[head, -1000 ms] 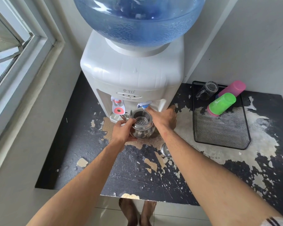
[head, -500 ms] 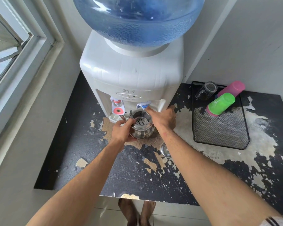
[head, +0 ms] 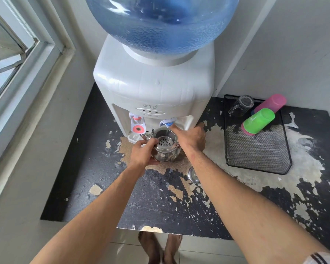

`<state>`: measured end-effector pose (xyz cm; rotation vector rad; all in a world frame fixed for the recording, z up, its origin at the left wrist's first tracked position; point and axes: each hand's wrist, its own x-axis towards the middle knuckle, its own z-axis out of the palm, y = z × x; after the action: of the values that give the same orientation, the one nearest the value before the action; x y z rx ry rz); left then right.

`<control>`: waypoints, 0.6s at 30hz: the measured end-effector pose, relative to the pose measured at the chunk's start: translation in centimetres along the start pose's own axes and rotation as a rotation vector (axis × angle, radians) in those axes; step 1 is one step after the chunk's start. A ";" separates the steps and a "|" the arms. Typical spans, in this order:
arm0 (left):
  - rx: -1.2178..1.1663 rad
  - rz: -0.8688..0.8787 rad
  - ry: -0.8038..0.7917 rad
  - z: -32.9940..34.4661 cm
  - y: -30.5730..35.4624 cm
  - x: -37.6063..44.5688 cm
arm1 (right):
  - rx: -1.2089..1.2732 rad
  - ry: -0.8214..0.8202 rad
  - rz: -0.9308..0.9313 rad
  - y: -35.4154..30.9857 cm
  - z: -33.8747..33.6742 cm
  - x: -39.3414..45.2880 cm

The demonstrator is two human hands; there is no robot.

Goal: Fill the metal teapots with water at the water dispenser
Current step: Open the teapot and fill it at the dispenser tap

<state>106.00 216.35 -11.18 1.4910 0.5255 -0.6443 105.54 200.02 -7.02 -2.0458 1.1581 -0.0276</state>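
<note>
Two bare feet [head: 160,246] show at the bottom edge, below the worn black table [head: 160,210]. A lid [head: 193,175] lies at mid-frame, partly under the right forearm. Just beyond, the left hand [head: 143,153] curls round the side of the teapot [head: 165,147], held open-topped at frame centre under the blue tap [head: 168,123]; a thin stream falls into its strainer. The right hand [head: 191,137] presses that tap's lever with its fingers, thumb spread to the right. Beside it is a red tap [head: 137,124] on the dispenser [head: 154,86]. At right, a mesh tray [head: 259,149] holds a green cup [head: 259,121], pink cup [head: 271,102] and glass mug [head: 242,105].
</note>
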 end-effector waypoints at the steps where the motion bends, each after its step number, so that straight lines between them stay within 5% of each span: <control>1: 0.001 0.000 0.000 0.0 0.0 0.0 | 0.003 -0.001 0.005 0.0 0.0 0.0; 18: 0.007 0.016 -0.048 0.0 -0.4 0.0 | 0.080 -0.114 -0.124 2.3 -0.7 1.1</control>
<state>105.68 216.40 -11.47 1.4813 0.4749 -0.6684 104.31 198.09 -8.31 -2.0188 0.9457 -0.0177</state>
